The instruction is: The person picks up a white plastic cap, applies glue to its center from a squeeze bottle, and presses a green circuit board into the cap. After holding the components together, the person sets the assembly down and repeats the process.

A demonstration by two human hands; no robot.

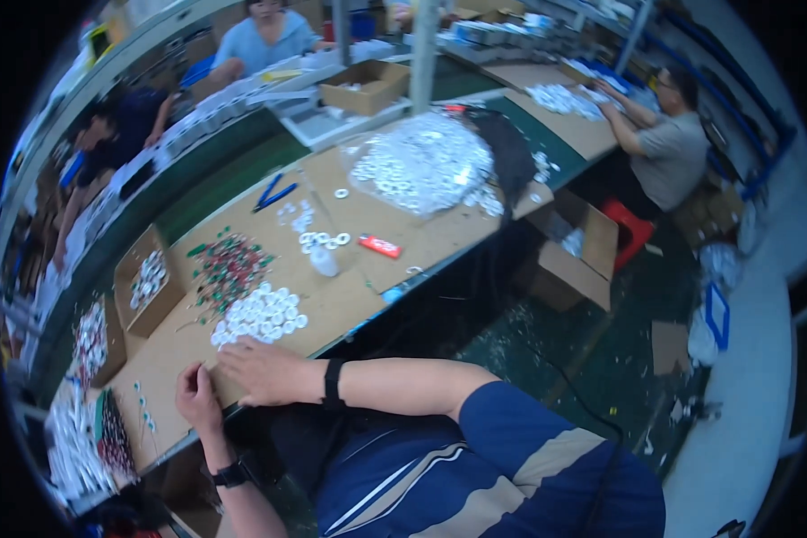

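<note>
My right hand (pixel 264 372) lies flat, palm down, on the brown cardboard-covered bench (pixel 350 300) near its front edge; a black band circles that wrist. My left hand (pixel 197 394) is just left of it with fingers curled on the bench top, a dark watch on the wrist. Whether it pinches something small is hidden. Right behind both hands lies a heap of white round caps (pixel 260 314). Further back, small red and green parts (pixel 229 264) are scattered.
A clear bag of white rings (pixel 421 161), a small white bottle (pixel 325 260), a red tube (pixel 381 246) and blue pliers (pixel 275 193) lie further back. Cardboard trays of parts (pixel 148 282) stand at left. An open carton (pixel 569 255) and red stool (pixel 632 229) are on the floor. Other people work nearby.
</note>
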